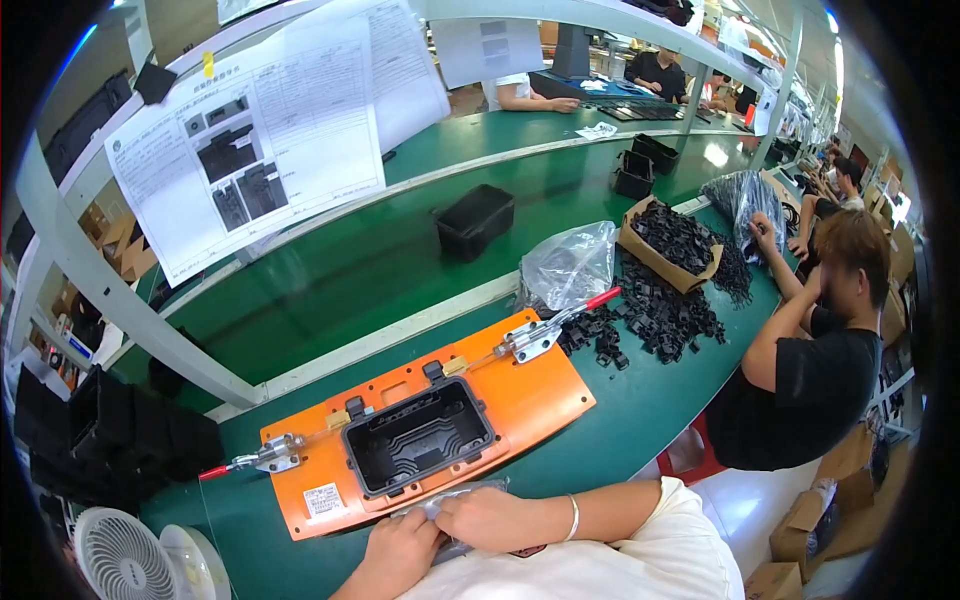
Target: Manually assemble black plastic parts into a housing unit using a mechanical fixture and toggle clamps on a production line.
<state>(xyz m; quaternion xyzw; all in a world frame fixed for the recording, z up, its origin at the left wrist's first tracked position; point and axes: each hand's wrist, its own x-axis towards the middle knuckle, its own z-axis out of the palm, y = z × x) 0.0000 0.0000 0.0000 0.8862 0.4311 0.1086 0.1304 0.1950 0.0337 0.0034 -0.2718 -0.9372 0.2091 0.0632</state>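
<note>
Here, small clear plastic bag point(452, 502) pinched between left hand point(400, 555) and right hand point(490, 518), both closed on it, just below orange jig plate point(540, 385). Bag best kept taut, opened clear of black housing point(418, 437) seated mid-plate; toggle clamps point(540, 335) left untouched.

White instruction sheet point(250, 140) with dark photos, hung on upper rail at left. Small white label point(323, 499) on orange fixture plate's near-left corner. Clear plastic bag point(570, 265) and open brown carton point(668, 245) of black parts on green bench, right.
</note>
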